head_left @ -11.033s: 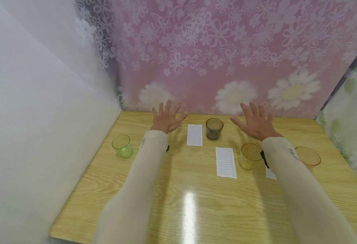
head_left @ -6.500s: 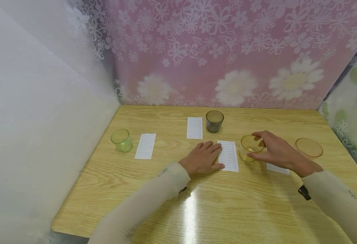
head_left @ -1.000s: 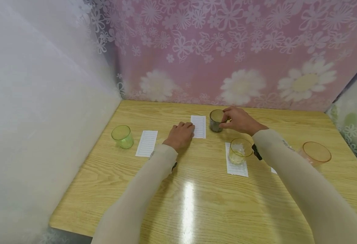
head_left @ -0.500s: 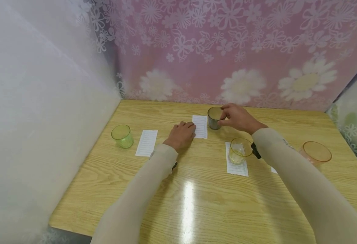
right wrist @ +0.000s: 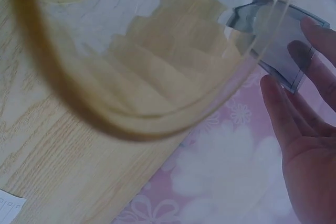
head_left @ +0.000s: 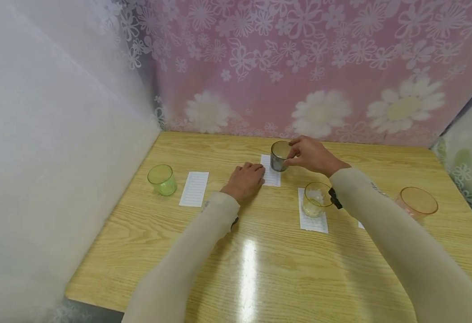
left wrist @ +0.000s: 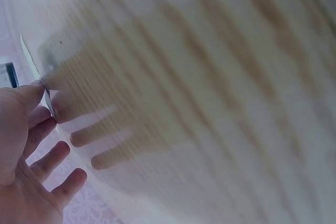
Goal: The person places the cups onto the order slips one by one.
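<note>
In the head view my right hand (head_left: pixel 314 154) grips the smoky grey cup (head_left: pixel 277 158) by its right side, thumb in front and fingers at the rim. The cup overlaps a lined white paper slip (head_left: pixel 274 179) near the back of the table. My left hand (head_left: pixel 245 180) is at that slip's left edge; in the left wrist view its thumb and index finger pinch the thin paper edge (left wrist: pixel 47 95), the other fingers spread. The right wrist view shows the right-hand fingertips (right wrist: pixel 273 85) on the grey cup (right wrist: pixel 286 38), with the yellow cup's rim (right wrist: pixel 68 95) large in front.
On another slip (head_left: pixel 318 225) stands the yellow cup (head_left: pixel 313 210), close under the right wrist. A green cup (head_left: pixel 162 181) and a slip (head_left: pixel 194 189) are at left. At right, an orange cup (head_left: pixel 417 204) and a slip (head_left: pixel 361 225) are partly behind the right sleeve.
The yellow cup, earlier beside its slip with the right hand at it, now stands on the slip. Most recently the grey cup moved left and its slip moved right, so they overlap.
</note>
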A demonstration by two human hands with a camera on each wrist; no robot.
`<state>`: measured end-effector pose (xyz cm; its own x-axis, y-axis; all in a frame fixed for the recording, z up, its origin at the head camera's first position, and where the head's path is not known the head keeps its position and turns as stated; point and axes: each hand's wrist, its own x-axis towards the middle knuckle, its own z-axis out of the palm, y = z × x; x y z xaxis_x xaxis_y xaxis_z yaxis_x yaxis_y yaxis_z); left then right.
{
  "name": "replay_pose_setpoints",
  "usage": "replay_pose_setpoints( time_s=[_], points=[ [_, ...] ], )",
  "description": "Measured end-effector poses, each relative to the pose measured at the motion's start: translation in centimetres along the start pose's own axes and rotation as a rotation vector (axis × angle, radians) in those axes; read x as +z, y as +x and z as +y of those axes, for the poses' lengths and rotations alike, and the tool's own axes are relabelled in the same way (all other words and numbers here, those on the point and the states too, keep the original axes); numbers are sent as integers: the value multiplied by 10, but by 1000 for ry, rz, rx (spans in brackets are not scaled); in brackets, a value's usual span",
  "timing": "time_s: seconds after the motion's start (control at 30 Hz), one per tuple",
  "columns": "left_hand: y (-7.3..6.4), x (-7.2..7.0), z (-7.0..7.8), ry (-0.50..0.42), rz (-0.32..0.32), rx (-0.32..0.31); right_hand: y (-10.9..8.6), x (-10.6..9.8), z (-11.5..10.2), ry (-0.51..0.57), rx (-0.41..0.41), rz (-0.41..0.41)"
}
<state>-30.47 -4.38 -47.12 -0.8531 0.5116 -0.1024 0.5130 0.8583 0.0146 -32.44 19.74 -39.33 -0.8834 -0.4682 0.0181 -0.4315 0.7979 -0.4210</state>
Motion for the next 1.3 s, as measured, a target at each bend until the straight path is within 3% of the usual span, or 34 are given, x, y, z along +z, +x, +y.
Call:
replay_pose_setpoints(
  time_s=[0.43,0.8,1.3],
  points=[
    [-6,0,8,19,7,17,5,7,-14,-11,13,-34],
    [-11,4,7,15,33,-30,9,13,-19,-34,16,-50],
    [3,10,9,22,29,-66,11,9,-9,-36,-16,-73]
  ],
)
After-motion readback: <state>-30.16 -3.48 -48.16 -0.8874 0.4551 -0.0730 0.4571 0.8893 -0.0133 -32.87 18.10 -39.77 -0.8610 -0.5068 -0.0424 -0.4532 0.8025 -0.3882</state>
